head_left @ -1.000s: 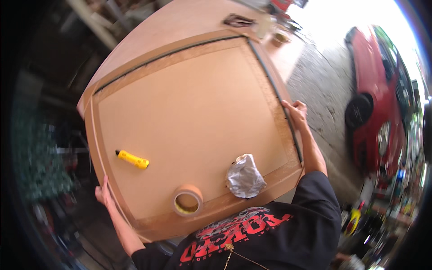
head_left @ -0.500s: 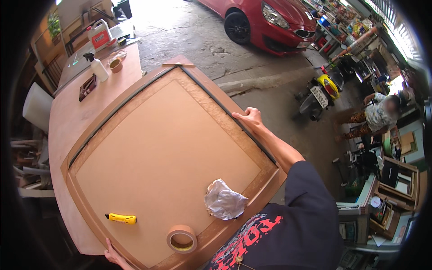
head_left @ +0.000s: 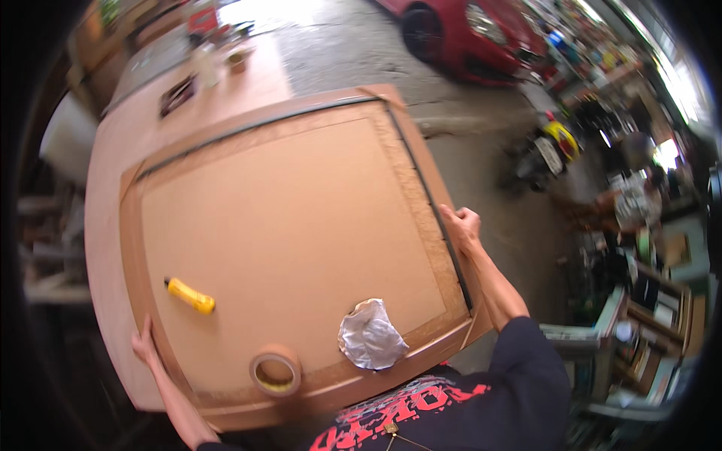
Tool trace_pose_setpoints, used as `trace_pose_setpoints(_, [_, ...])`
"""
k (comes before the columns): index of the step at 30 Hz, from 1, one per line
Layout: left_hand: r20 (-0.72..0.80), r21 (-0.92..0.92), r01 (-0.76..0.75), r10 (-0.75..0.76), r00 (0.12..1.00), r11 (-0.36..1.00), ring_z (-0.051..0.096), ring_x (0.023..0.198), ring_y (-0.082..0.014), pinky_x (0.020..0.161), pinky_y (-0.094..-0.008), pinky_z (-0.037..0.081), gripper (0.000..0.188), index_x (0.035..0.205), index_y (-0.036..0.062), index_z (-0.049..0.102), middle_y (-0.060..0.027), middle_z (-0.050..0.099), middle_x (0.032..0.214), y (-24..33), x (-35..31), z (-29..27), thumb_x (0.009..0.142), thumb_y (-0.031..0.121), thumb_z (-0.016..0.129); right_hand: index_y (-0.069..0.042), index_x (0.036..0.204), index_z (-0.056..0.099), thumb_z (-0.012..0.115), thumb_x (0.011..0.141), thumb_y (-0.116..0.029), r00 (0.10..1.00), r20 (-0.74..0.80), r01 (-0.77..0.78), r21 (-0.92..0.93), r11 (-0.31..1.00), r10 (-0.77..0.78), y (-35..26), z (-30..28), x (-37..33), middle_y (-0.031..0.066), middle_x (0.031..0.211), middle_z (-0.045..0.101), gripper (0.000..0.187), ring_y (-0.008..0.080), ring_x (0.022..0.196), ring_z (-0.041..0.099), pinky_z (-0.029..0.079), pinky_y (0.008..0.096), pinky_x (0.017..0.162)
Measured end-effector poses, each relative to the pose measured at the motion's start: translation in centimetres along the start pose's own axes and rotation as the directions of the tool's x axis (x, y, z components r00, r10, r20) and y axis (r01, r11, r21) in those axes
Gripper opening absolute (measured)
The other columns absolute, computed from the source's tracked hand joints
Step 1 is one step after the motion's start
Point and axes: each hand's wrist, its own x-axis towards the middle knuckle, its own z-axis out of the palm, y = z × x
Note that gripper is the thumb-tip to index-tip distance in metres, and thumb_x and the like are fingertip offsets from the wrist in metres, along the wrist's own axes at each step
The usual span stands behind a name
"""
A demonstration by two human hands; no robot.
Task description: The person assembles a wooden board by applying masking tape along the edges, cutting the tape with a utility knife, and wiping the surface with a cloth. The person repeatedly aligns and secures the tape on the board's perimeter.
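Fibreboard, tan and matte, made up the wide square panel (head_left: 301,225), held level at the chest between both hands: the left hand (head_left: 144,347) clasped its left edge, the right hand (head_left: 462,227) its dark-trimmed right edge. Between the grips lay a yellow cutter (head_left: 190,295), a tape roll (head_left: 275,370) and a crumpled silver wad (head_left: 369,335).

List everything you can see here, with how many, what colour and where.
board: one, light brown, large, lying on a table
table: one, pale brown, under the board
utility knife: one, yellow, on the board, left
tape roll: one, tan, near edge of the board
crumpled rag: one, grey-white, near edge, right of the tape
car: one, red, top
scooter: one, yellow and black, right
left hand: on the board's left edge
right hand: on the board's right edge
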Motion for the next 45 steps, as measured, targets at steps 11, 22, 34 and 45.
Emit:
trace_pose_setpoints(11, [0.042,0.151,0.144,-0.152,0.987,0.978,0.065,0.089,-0.035,0.081,-0.0454,0.049,0.085,0.091,-0.0001,0.066,-0.0198,0.069,0.094,-2.7,-2.7,0.8,0.06,0.079,0.069,-0.008,0.058,0.048,0.081,0.074,-0.049,0.996,0.04,0.082,0.016,0.997,-0.082,-1.6,-1.0,0.3,-0.0023,0.058,0.046,0.055,0.0094,0.056,0.039,0.037,0.0286,0.051])
trace_pose_setpoints(22, [-0.139,-0.224,-0.025,-0.006,0.99,0.974,0.029,0.14,-0.0369,0.115,-0.0441,0.024,0.098,0.145,-0.0059,0.031,-0.0275,0.03,0.15,1.7,-15.3,-0.5,0.083,0.063,0.063,-0.007,0.067,0.055,0.079,0.076,-0.05,0.941,0.337,-0.001,0.085,0.996,-0.028,-1.4,-3.1,1.9,-0.0023,0.065,0.049,0.051,0.0092,0.061,0.043,0.039,0.0284,0.055])
trace_pose_setpoints(34, [0.38,-0.692,0.706,-0.756,0.532,0.149,0.049,0.119,-0.0249,0.099,-0.0402,0.038,0.079,0.145,0.0072,0.035,-0.0149,0.045,0.139,18.9,-71.1,4.5,0.091,0.062,0.052,0.007,0.128,0.05,0.068,0.084,-0.053,0.395,0.911,-0.126,0.179,0.976,-0.117,-2.2,-4.4,5.9,0.0188,0.11,0.064,0.076,0.0244,0.093,0.067,0.056,0.0405,0.074])
trace_pose_setpoints(45, [0.537,-0.84,0.473,-0.534,0.653,-0.265,0.037,0.136,-0.0235,0.111,-0.0383,0.029,0.08,0.146,0.0073,0.035,-0.009,0.04,0.148,25.8,-72.5,9.0,0.093,0.066,0.044,0.007,0.126,0.053,0.062,0.087,-0.058,0.083,0.994,0.143,-0.078,0.987,0.067,-5.2,-3.7,9.2,0.0171,0.104,0.066,0.076,0.0245,0.089,0.067,0.056,0.0361,0.076])
